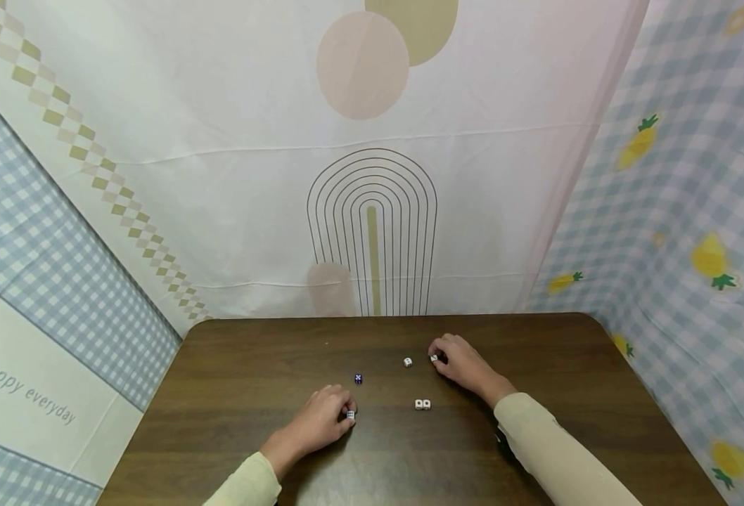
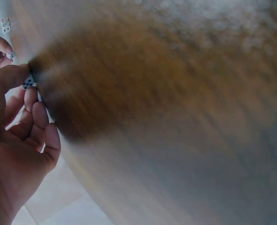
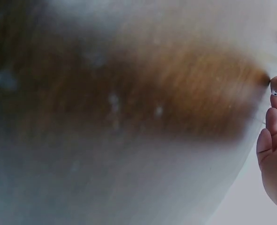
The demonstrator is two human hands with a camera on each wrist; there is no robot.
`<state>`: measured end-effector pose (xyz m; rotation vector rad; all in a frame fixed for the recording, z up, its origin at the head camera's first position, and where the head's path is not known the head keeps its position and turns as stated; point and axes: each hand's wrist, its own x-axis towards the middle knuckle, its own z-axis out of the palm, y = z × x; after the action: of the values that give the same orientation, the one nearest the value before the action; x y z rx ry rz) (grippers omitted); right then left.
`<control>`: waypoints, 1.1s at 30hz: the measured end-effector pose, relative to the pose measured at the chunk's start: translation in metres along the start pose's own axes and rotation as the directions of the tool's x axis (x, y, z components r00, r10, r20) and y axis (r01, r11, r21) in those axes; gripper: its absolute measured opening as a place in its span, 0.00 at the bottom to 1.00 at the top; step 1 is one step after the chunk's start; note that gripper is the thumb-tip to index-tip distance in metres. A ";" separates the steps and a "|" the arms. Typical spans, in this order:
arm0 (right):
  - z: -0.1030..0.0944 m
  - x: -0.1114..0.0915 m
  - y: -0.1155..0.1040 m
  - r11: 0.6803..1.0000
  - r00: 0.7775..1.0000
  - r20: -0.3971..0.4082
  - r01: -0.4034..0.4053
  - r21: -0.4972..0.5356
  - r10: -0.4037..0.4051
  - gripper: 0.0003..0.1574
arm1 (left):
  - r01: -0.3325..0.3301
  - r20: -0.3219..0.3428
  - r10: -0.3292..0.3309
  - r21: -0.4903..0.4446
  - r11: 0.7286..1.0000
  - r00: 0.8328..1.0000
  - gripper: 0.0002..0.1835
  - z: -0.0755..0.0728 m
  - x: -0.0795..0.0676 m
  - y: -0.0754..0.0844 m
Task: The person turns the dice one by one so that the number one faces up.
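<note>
Between thumb and fingers, my left hand (image 1: 318, 419) pinches a white die (image 1: 350, 415) at the middle of the table; dark dots show on this die (image 2: 27, 83) in the left wrist view. Farther back and to the right, my right hand (image 1: 465, 363) pinches another white die (image 1: 434, 358), mostly covered by the fingers. In the right wrist view only a small part of that die (image 3: 275, 93) shows. A loose white die (image 1: 408, 362) lies just left of the right hand. Beyond the left fingertips sits a dark blue die (image 1: 358, 379) with white dots.
Two white dice (image 1: 422, 405) stand side by side on the brown wooden table (image 1: 252, 358), between the hands and to the right of the left one. A pale printed cloth (image 1: 233, 211) hangs behind the table's far edge, with checked cloth (image 1: 657, 211) at the right side.
</note>
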<state>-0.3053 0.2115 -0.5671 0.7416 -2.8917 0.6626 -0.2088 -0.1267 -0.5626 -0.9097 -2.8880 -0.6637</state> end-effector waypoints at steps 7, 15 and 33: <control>-0.004 -0.001 -0.003 0.999 0.999 0.032 -0.039 -0.002 0.039 0.07 | 0.010 0.013 -0.010 -0.003 1.000 1.000 0.08 -0.001 0.000 0.000; -0.003 -0.004 -0.005 0.999 0.998 0.047 -0.033 -0.027 0.034 0.11 | 0.011 0.006 -0.011 0.002 1.000 1.000 0.08 -0.001 0.000 0.001; -0.007 -0.006 -0.002 1.000 0.997 0.071 0.000 0.015 -0.001 0.14 | -0.004 -0.012 0.004 -0.009 1.000 1.000 0.09 -0.001 0.000 0.001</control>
<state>-0.2997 0.2158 -0.5610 0.7830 -2.9533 0.6715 -0.2087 -0.1263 -0.5617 -0.9096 -2.8740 -0.6807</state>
